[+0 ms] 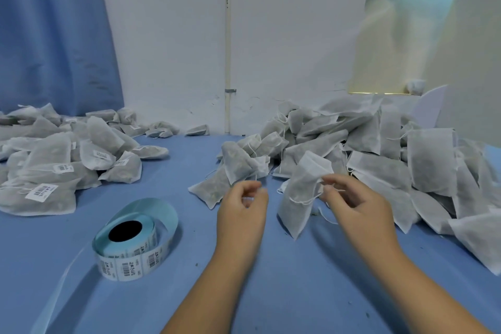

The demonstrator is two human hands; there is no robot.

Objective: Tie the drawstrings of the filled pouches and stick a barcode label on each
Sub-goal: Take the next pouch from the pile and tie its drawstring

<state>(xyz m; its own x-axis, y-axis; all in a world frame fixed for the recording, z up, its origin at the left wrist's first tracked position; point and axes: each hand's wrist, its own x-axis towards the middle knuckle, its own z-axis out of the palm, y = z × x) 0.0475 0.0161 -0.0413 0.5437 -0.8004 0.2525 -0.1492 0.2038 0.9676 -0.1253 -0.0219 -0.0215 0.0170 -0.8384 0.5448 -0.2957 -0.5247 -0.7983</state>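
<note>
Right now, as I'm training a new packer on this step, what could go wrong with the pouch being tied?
1. The right hand pinches the drawstring of the pouch, whose mouth does not look cinched, so filling might spill.
2. The untied pile lies close behind, so its loose strings may snag.
3. The label roll sits beyond the left hand; a hurried pouch could land in the labelled pile without a label.

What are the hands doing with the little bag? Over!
Right hand pinches drawstring of pouch. Left hand curled, grip unclear. Drawstring loose, no label showing. Nothing in the way.
</note>
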